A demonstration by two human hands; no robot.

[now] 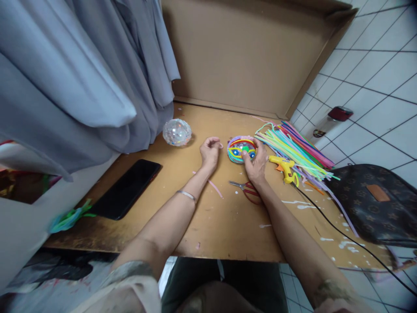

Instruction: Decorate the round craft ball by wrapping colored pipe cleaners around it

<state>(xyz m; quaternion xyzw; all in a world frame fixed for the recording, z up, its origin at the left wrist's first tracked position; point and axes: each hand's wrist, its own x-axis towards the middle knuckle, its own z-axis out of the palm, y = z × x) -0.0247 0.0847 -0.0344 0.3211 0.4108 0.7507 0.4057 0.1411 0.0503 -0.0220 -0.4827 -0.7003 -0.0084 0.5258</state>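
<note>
My right hand [258, 161] grips a small round ball [239, 143] from its right side, thumb across the front. Coloured pipe cleaners in purple, red, yellow and teal wrap the ball, with two blue eye-like discs and a green piece between them. Just left of it, apart from the ball, my left hand [210, 153] is closed in a pinch; whatever sits at its fingertips is too small to make out. Red-handled scissors [247, 189] lie beside my right wrist. A thin pink strip [215, 188] rests by my left forearm.
At right lie a yellow glue gun [286, 168] with a black cord, a bundle of pipe cleaners [293, 145] and a dark patterned bag [374, 208]. A clear speckled ball [177, 132] and a black phone [127, 189] are at left. Cardboard [241, 56] stands behind; a grey curtain [130, 78] hangs left.
</note>
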